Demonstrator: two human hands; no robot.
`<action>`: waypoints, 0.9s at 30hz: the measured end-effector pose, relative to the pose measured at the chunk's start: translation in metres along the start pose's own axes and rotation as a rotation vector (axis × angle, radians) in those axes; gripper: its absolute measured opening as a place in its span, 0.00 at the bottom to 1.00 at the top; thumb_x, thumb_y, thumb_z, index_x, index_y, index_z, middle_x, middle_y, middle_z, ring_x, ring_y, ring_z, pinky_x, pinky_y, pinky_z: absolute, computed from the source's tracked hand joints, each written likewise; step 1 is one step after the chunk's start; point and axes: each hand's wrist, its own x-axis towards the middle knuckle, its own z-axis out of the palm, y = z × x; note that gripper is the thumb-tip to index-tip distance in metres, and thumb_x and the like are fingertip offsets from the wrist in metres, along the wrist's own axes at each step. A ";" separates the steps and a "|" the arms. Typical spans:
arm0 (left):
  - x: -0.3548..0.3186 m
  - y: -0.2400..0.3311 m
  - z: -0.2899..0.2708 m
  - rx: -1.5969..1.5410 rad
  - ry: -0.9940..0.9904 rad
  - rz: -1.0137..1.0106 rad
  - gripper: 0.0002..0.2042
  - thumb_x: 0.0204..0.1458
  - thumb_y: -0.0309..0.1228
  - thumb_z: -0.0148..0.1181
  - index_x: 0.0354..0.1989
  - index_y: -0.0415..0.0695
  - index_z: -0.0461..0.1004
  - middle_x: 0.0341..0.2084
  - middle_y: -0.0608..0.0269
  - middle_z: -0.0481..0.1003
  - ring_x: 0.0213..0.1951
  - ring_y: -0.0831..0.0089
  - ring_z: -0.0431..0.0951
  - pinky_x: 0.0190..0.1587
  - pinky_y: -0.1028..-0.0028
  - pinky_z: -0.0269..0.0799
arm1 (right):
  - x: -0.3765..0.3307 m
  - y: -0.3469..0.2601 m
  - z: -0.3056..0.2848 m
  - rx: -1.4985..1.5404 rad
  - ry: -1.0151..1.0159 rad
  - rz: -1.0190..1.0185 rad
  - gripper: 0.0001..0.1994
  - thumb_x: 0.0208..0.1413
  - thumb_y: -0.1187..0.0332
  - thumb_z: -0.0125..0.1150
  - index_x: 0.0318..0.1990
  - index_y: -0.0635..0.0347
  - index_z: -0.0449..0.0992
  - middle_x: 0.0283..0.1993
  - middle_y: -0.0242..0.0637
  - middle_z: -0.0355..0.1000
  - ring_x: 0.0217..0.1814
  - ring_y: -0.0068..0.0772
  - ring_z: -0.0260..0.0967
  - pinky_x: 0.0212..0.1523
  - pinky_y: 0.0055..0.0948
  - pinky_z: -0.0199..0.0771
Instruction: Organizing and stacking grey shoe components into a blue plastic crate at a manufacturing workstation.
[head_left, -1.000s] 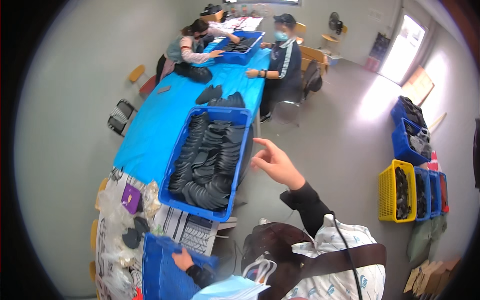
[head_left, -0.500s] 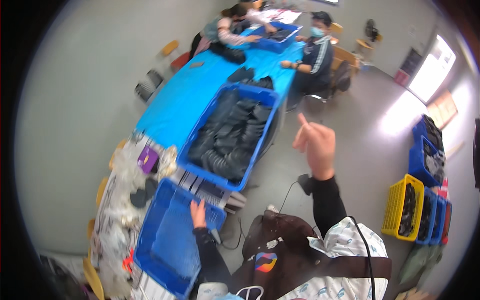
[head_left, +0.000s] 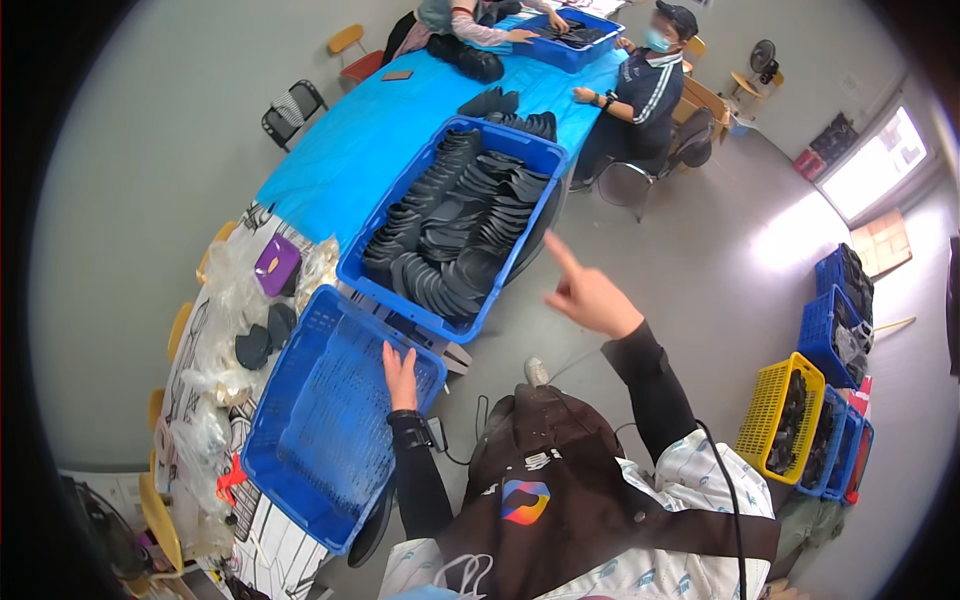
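My left hand (head_left: 400, 378) is at the right-hand rim of an empty blue plastic crate (head_left: 262, 428), fingers stretched out and apart over its inside. Whether it touches the rim, I cannot tell. My right hand (head_left: 592, 300) is in the air over the floor, index finger pointing out toward a second blue crate (head_left: 400, 318), other fingers curled, nothing held. That crate is filled with black curved pieces (head_left: 450, 225), nested in rows; their exact kind is unclear. It stands just beyond the empty crate, at the table's edge.
Two people sit at the far end of the blue-covered table (head_left: 330, 160), beside another blue crate (head_left: 545, 55). Plastic bags (head_left: 205, 430), a purple tray (head_left: 278, 265) and loose black pieces (head_left: 262, 340) lie at left. A yellow crate (head_left: 750, 425) stands among blue ones on the right-hand floor.
My right hand has swung left and down from an upright position, with its index finger now toward the filled crate. My left hand stays by the empty crate. The view has shifted.
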 end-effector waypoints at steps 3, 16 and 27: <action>0.003 -0.017 -0.020 0.234 0.137 0.105 0.37 0.60 0.26 0.65 0.76 0.34 0.53 0.74 0.42 0.57 0.75 0.53 0.58 0.74 0.60 0.55 | 0.038 -0.005 -0.031 -0.097 0.299 0.178 0.50 0.58 0.61 0.72 0.82 0.44 0.43 0.52 0.54 0.80 0.55 0.53 0.79 0.53 0.45 0.78; 0.034 0.093 0.244 0.180 -0.319 0.295 0.15 0.66 0.23 0.59 0.59 0.37 0.69 0.47 0.57 0.79 0.46 0.77 0.78 0.51 0.76 0.75 | 0.112 0.096 -0.136 1.985 -0.338 -0.745 0.50 0.59 0.60 0.72 0.81 0.43 0.41 0.82 0.50 0.45 0.85 0.57 0.41 0.71 0.76 0.58; 0.032 0.147 0.432 -0.338 -0.720 -0.053 0.05 0.67 0.31 0.58 0.43 0.45 0.69 0.23 0.70 0.67 0.25 0.82 0.65 0.26 0.81 0.56 | 0.151 0.153 -0.144 1.656 -0.285 -0.647 0.54 0.55 0.82 0.67 0.83 0.36 0.41 0.87 0.41 0.31 0.88 0.53 0.28 0.74 0.71 0.56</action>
